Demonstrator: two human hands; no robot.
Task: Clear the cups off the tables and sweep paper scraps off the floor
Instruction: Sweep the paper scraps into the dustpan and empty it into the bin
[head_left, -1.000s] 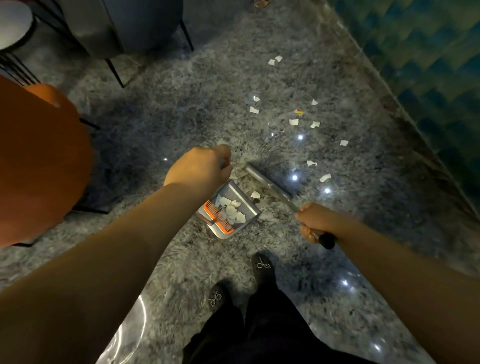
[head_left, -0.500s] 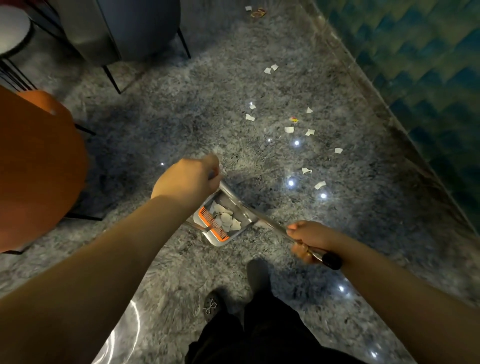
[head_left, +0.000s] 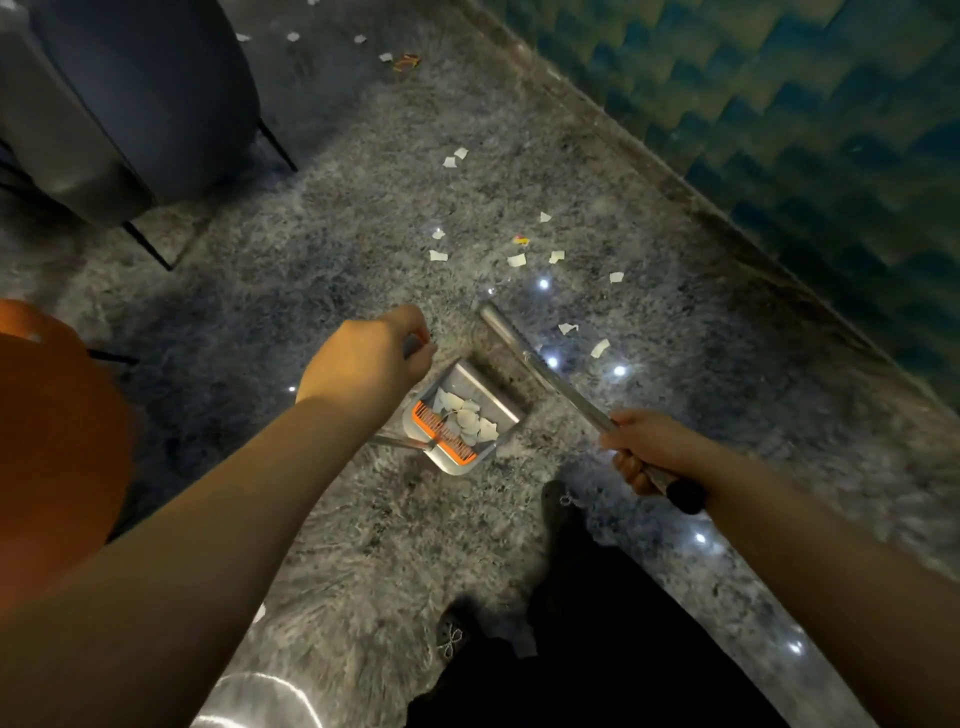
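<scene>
Left hand (head_left: 366, 364) grips the dustpan (head_left: 462, 421) handle, some scraps inside; right hand (head_left: 649, 449) holds the broom (head_left: 545, 371); beyond it many scraps (head_left: 517, 260) remain.

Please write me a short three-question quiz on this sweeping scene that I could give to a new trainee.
1. True or false: the dustpan already holds paper scraps.
2. Which hand grips the broom handle? A) left hand B) right hand C) neither
3. Fill in: loose scraps on the floor lie between the dustpan and the ____ wall.

Key
1. True: white scraps sit in the pan beside its orange comb.
2. B; the left hand holds the dustpan's own handle.
3. Teal (blue-green).
</scene>
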